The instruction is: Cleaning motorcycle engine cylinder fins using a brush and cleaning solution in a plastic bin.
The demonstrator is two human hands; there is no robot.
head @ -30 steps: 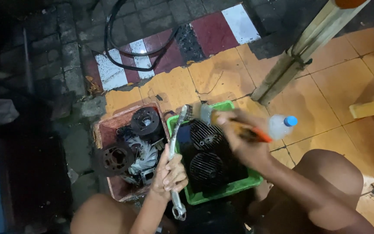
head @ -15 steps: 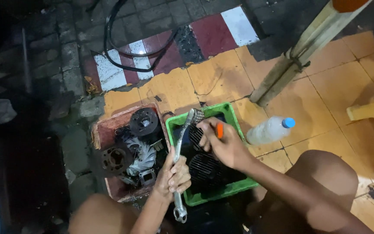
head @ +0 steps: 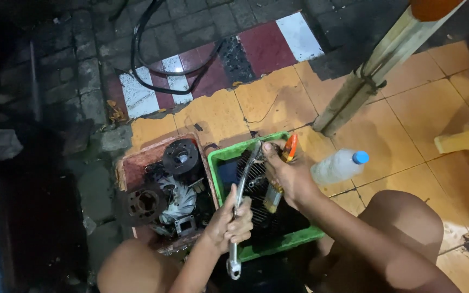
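My left hand (head: 229, 222) fisted round long wrench (head: 241, 209) shaft, wrench standing near-upright over green tray (head: 278, 249), head far end near my right fingertips. My right hand (head: 289, 176) curled, gripping orange-handled tool (head: 280, 173) over dark finned engine part (head: 261, 201) in tray. Red tray (head: 137, 168) of engine parts left. Plastic bottle (head: 337, 165) lying right on tiles.

Shiny metal wrench (head: 240, 217); glossy green plastic tray (head: 221, 157) (clear plastic bottle (head: 335, 166)).
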